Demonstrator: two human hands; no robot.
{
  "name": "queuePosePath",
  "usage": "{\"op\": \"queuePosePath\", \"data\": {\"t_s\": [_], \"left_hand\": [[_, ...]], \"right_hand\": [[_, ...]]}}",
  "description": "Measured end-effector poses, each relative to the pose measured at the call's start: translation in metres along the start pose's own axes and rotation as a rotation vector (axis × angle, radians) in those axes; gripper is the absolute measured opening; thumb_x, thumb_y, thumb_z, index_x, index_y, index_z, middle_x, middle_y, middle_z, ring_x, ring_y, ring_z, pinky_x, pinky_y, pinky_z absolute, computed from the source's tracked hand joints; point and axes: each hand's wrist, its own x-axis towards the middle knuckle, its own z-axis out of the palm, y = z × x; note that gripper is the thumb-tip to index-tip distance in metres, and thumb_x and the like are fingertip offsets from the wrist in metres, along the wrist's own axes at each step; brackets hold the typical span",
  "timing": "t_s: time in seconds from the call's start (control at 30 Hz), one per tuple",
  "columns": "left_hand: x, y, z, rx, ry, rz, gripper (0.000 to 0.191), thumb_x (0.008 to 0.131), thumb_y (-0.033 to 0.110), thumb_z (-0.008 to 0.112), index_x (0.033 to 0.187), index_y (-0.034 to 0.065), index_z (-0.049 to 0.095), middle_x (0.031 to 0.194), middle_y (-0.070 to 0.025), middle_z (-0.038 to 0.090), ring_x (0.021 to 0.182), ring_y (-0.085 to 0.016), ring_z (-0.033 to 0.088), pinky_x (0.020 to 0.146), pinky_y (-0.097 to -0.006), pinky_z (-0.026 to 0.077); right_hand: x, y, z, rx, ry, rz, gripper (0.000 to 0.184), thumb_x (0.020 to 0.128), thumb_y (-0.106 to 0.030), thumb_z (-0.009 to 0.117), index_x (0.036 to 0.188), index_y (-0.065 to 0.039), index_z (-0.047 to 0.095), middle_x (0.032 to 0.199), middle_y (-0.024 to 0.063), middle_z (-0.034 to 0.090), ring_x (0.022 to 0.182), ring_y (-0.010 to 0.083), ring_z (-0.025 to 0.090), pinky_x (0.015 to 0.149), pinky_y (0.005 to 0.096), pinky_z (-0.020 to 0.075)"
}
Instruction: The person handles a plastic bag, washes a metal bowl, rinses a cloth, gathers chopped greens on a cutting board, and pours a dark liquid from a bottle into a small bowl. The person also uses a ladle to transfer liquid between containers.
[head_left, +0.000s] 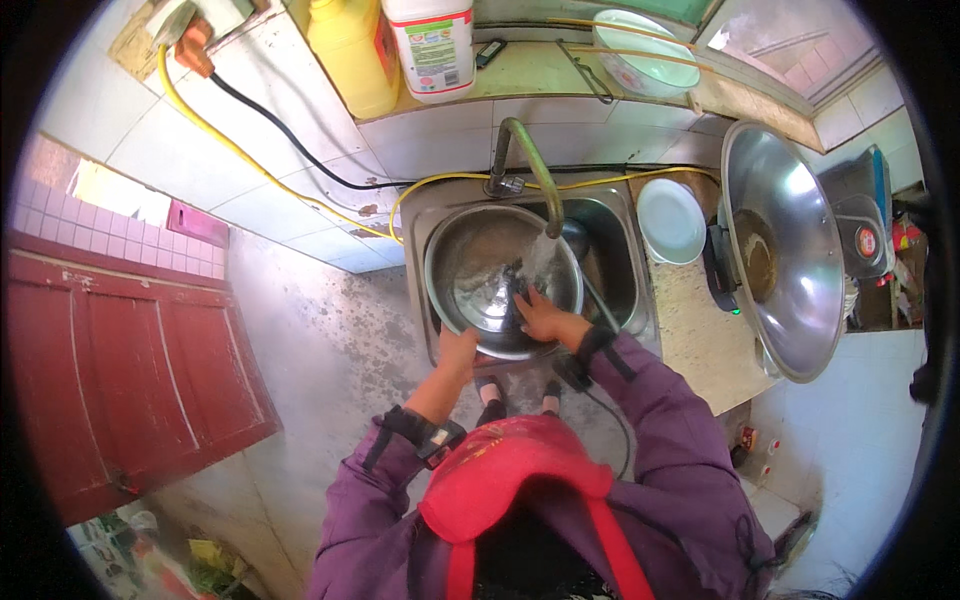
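A round stainless steel basin (480, 262) rests tilted over a metal sink (637, 292). My left hand (457, 351) grips its near rim at the lower left. Inside the basin, toward its right side, my right hand (547, 319) reaches into the stream from a curved faucet (536, 154). Something dark shows at the fingertips of that hand; whether it is held is not clear. Running water (540, 259) splashes beside the fingers. Part of a dark round object (574, 238) shows in the sink behind the basin's right edge.
On the right counter stand a white bowl (671, 221) and a large steel wok (795, 247) tipped on its side. A yellow jug (356, 56), a white bottle (433, 52) and an enamel basin (637, 64) line the ledge. A yellow cable (247, 172) runs behind the sink.
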Motion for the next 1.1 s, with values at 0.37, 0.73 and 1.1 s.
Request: {"op": "queuePosePath", "data": {"t_s": [0.37,0.73,1.1], "left_hand": [[0.001,0.015,-0.007,0.126,0.039,0.133,0.046,0.071,-0.005,0.043,0.116,0.0023,0.038,0.093,-0.0134,0.054,0.063,-0.024,0.06,0.045,-0.0354,0.054],[-0.02,0.024,-0.011,0.207,0.075,-0.043,0.051,0.07,-0.006,0.046,0.118,0.0044,0.037,0.094,-0.0153,0.055,0.065,-0.027,0.062,0.04,-0.0344,0.053],[-0.002,0.047,-0.027,0.282,0.109,0.266,0.052,0.068,-0.005,0.043,0.119,0.0064,0.038,0.097,-0.014,0.053,0.069,-0.027,0.061,0.04,-0.0352,0.053]], "right_hand": [[0.036,-0.071,-0.006,1.183,-0.237,-0.334,0.048,0.089,-0.023,0.047,0.13,-0.001,0.035,0.131,0.0106,0.042,0.119,0.0171,0.038,0.102,0.0297,0.0266],[0.054,-0.008,-0.002,0.361,0.018,0.055,0.071,0.082,-0.013,0.05,0.142,-0.008,0.012,0.138,0.0234,0.031,0.128,0.0382,0.028,0.105,0.0418,0.0221],[0.022,-0.08,-0.004,0.583,-0.23,-0.53,0.053,0.084,-0.013,0.047,0.136,-0.012,0.034,0.133,0.0187,0.038,0.122,0.0333,0.038,0.098,0.0361,0.0333]]}}
